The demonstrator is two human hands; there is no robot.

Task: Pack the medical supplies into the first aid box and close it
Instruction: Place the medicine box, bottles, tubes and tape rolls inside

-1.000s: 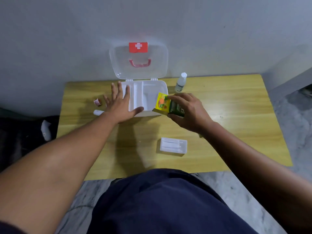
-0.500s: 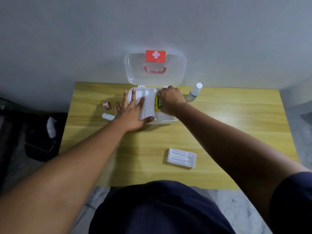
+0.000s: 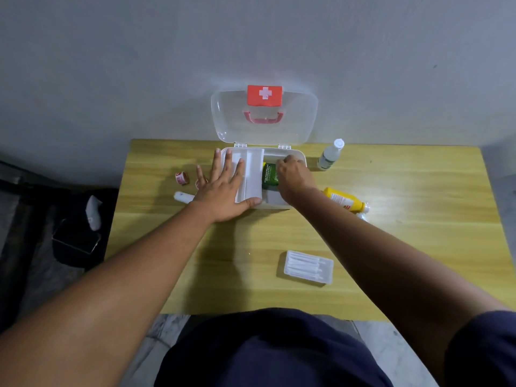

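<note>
The white first aid box (image 3: 297, 157) stands open at the table's far edge, its clear lid (image 3: 296, 127) with a red cross leaning against the wall. My left hand (image 3: 223, 188) lies flat, fingers spread, on the white inner tray (image 3: 251, 177) and the box's left side. My right hand (image 3: 291, 177) reaches into the right compartment and grips a green packet (image 3: 268, 175) that lies inside it. A yellow bottle (image 3: 342, 201) lies right of the box. A clear bottle (image 3: 331, 155) stands beyond it.
A clear case of cotton swabs (image 3: 308, 266) lies near the table's front. Left of the box are a red-and-white tape roll (image 3: 181, 178) and a white bandage roll (image 3: 183, 197). A dark bag with a phone (image 3: 75, 238) lies on the floor at left.
My right hand carried the green packet from in front of the box into its right compartment. The left hand stayed pressed on the tray. The view shifted and the yellow bottle came into sight.
</note>
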